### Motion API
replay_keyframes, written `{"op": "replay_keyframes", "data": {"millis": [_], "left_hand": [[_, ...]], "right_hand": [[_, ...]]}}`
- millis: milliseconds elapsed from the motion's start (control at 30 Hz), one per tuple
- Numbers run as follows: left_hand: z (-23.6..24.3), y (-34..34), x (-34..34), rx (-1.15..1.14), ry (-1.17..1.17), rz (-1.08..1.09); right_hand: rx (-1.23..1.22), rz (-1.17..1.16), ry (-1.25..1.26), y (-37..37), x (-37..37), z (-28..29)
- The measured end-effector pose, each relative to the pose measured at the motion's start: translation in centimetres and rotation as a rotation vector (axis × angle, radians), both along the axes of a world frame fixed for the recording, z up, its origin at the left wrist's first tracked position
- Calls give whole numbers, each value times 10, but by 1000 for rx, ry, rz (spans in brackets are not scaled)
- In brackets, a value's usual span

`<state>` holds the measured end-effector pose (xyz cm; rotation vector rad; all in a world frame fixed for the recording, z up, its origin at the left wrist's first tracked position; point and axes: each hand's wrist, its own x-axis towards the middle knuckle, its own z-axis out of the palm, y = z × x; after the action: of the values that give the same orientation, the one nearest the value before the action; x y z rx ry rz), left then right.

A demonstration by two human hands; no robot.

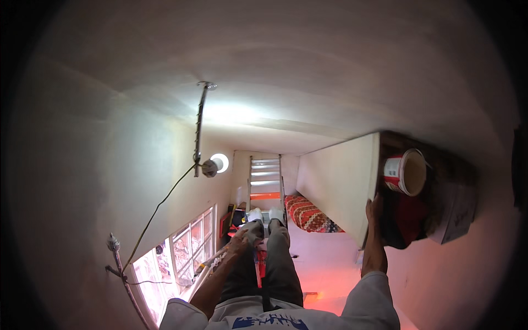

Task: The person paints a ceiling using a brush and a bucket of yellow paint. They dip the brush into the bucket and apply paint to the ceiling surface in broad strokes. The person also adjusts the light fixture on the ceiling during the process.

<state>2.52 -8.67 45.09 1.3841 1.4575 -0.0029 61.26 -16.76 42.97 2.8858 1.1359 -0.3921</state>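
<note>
The room had pale, whitish plastered walls point(71, 181) and a ceiling point(286, 66) of the same tone, bending with the lens. A thin rod point(199, 124) hung from the ceiling at about eleven o'clock, ending in a lit bulb point(219, 163) that threw a bright patch on the plaster. A dark cable point(154, 214) ran from it toward seven o'clock. At seven o'clock a window point(179, 258) with pale bars let in strong daylight. Near the centre stood a metal ladder point(265, 179) with an orange step. Just beside it, toward four o'clock, lay a red patterned mattress point(309, 214). The floor point(330, 264) glowed pinkish orange. A tall cream cupboard point(341, 184) rose at three o'clock.
</note>
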Motion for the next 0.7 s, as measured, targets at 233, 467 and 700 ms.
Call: {"op": "replay_keyframes", "data": {"millis": [233,467,700], "left_hand": [[-46,0,5,235,-127,-11],[-75,14,25,477,-22,-225],[-88,48,33,457,-46,-120]], "right_hand": [[190,-127,-125,-3,-22,-32],[236,19,-604,-11,-24,-60],[243,-72,-654,-2,-29,-72]]}}
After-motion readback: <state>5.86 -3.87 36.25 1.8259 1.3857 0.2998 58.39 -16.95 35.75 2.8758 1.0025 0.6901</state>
